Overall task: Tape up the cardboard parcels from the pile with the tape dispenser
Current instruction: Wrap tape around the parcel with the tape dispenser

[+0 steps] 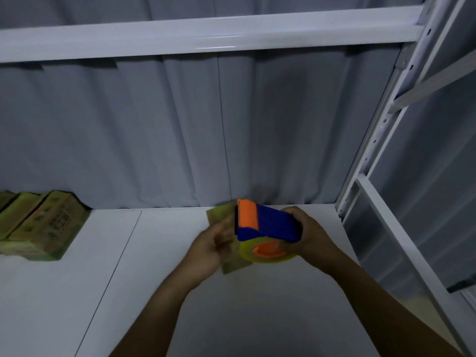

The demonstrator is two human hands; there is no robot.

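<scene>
Parcel (226, 228) lies flat on table (77, 305) under left hand (208, 249) pressing it, right hand (306, 238) gripping tape dispenser (265, 225) just right of it.

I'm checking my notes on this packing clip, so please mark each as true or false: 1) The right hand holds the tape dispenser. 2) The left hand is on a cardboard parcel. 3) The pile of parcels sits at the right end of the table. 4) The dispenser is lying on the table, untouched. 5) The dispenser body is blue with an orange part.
1) True: the right hand grips the tape dispenser.
2) True: the left hand is on the cardboard parcel, though motion blur hides the exact grip.
3) False: the pile of parcels is at the left end of the white table.
4) False: it is held above the parcel.
5) True.
</scene>
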